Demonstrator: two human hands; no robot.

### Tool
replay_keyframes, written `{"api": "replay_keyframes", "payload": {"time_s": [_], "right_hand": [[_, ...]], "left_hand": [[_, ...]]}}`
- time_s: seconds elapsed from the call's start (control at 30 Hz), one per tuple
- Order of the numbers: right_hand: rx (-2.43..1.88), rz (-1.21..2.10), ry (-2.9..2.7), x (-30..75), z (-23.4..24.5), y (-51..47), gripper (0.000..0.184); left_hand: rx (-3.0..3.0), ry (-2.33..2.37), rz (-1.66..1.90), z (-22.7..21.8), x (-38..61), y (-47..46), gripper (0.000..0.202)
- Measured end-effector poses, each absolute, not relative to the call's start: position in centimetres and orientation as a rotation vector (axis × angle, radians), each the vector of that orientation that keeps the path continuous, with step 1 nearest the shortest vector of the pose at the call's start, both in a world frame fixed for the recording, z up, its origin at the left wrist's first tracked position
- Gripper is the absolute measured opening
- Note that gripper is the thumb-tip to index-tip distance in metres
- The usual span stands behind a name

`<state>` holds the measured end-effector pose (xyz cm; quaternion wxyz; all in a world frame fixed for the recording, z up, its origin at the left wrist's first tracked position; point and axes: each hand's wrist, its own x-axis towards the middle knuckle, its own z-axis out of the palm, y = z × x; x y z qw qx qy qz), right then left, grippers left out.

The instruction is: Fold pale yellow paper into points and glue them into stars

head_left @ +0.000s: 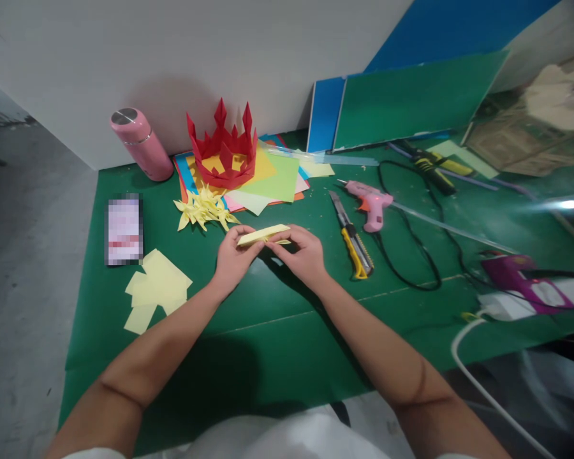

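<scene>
Between my two hands is a folded strip of pale yellow paper (264, 235), held a little above the green table. My left hand (234, 256) pinches its left end, thumb toward me. The right end is gripped by my right hand (302, 255), and both thumbs nearly meet below the paper. Behind my left hand lies a cluster of yellow folded paper flowers (203, 209). A red folded paper crown (224, 153) stands farther back on sheets of coloured paper (280, 178). Loose yellow paper pieces (157, 287) lie left of my left forearm.
A phone (124, 229) and a pink bottle (143, 145) stand along the left. To the right are a utility knife (351, 239), a pink glue gun (372, 203) with its cord, pliers (433, 169) and a power strip (507, 306). Boards (416, 99) lean at the back.
</scene>
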<state>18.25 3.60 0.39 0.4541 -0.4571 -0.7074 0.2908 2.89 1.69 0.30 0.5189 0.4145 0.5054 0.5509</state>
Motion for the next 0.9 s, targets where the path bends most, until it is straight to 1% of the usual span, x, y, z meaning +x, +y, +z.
{"api": "replay_keyframes", "payload": {"time_s": [0.3,0.57,0.73,0.9], "right_hand": [[-1.17,0.767,-1.709,18.06,0.55,3.29,0.008],[-1.174,0.808,-1.618,18.1,0.26,3.53,0.006],[-1.172,0.835,-1.574,17.9,0.4,3.45,0.006],[-1.162,0.791,-1.592,17.81,0.35,3.33,0.004]], "left_hand": [[0.963,1.271,1.29,0.3,2.79,1.65,0.036],[0.734,1.07,1.28,-0.03,3.0,1.87,0.044],[0.728,1.049,1.276,-0.02,2.98,1.96,0.04],[0.79,1.092,1.268,-0.07,3.0,1.93,0.034]]}}
